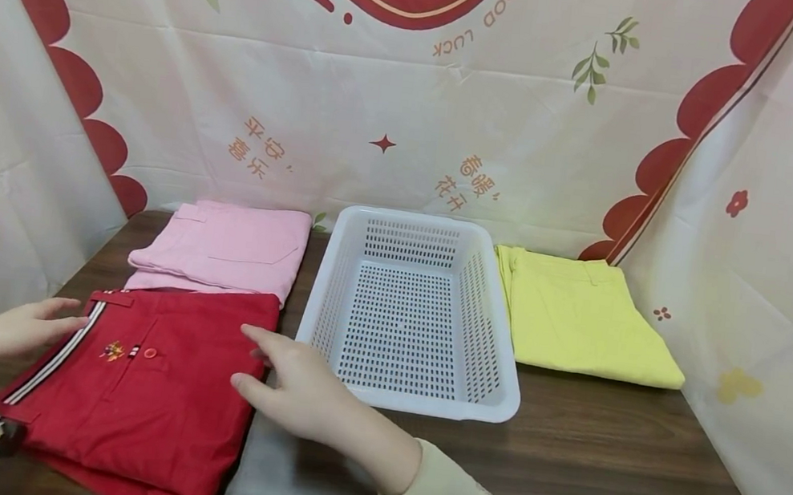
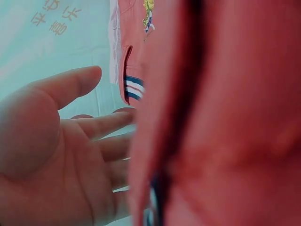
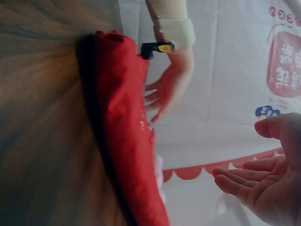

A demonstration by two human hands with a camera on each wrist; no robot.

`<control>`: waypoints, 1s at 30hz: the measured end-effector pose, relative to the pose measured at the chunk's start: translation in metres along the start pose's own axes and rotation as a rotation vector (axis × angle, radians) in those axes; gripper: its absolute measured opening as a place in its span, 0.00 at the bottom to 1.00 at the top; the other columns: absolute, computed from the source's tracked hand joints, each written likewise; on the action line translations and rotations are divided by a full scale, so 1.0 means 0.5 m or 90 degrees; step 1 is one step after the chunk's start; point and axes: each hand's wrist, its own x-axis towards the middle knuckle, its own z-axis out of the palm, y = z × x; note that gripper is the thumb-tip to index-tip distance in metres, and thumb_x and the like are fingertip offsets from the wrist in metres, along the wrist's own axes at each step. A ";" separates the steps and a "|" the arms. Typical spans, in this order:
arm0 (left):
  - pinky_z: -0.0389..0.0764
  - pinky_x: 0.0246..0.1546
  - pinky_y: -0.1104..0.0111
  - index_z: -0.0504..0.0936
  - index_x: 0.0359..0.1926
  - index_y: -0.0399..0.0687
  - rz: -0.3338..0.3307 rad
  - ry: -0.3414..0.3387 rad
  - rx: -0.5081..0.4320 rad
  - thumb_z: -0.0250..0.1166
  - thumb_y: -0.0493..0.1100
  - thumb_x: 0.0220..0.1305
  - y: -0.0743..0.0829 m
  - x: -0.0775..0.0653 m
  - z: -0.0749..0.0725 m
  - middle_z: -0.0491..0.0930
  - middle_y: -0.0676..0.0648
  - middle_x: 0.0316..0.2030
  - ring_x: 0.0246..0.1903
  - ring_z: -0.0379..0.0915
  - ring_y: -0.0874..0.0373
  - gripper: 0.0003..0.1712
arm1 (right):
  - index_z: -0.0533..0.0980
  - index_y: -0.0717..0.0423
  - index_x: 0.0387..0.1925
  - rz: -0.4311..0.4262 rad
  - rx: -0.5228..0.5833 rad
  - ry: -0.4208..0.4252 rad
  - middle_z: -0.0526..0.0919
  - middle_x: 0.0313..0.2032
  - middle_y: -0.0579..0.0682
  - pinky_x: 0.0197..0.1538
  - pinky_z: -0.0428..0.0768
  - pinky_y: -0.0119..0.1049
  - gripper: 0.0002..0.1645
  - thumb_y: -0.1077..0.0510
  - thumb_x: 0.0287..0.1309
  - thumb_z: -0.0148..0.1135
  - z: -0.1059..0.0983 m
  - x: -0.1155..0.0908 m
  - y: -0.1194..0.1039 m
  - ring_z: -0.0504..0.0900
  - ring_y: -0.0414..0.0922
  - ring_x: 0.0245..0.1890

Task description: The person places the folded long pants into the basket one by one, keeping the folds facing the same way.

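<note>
Folded red trousers [image 1: 171, 385] lie at the front left of the table, with a striped waistband, a small embroidered motif and a button showing. My left hand [image 1: 25, 329] is at their left edge, fingers spread toward the stripe. In the left wrist view its palm [image 2: 70, 160] faces up beside the blurred red cloth, holding nothing. Over the right edge of the trousers is my right hand [image 1: 302, 387], thumb and fingers apart. The right wrist view shows that hand [image 3: 273, 179] with nothing in its grasp, apart from the red cloth [image 3: 124, 103].
Folded pink trousers [image 1: 237, 243] lie behind the red ones, partly covered by them. A white perforated plastic basket [image 1: 416, 404] stands at the middle of the wooden table [image 1: 599, 462]. Folded yellow trousers [image 1: 585, 320] lie right of it. Printed curtains [image 1: 398, 94] enclose the back and sides.
</note>
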 end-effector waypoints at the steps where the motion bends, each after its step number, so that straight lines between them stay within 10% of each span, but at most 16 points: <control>1: 0.78 0.41 0.47 0.48 0.60 0.11 -0.002 -0.005 -0.003 0.45 0.54 0.73 -0.001 0.000 0.001 0.55 0.13 0.53 0.51 0.63 0.22 0.43 | 0.63 0.57 0.68 0.006 -0.007 -0.006 0.76 0.57 0.48 0.54 0.71 0.27 0.34 0.49 0.65 0.55 0.006 0.002 0.000 0.76 0.35 0.51; 30: 0.76 0.45 0.47 0.36 0.63 0.13 -0.066 -0.099 -0.131 0.41 0.61 0.72 -0.009 0.003 0.000 0.55 0.15 0.54 0.50 0.67 0.28 0.51 | 0.56 0.57 0.72 0.039 -0.068 -0.058 0.60 0.69 0.48 0.65 0.59 0.31 0.41 0.46 0.64 0.56 0.081 0.012 0.019 0.58 0.40 0.68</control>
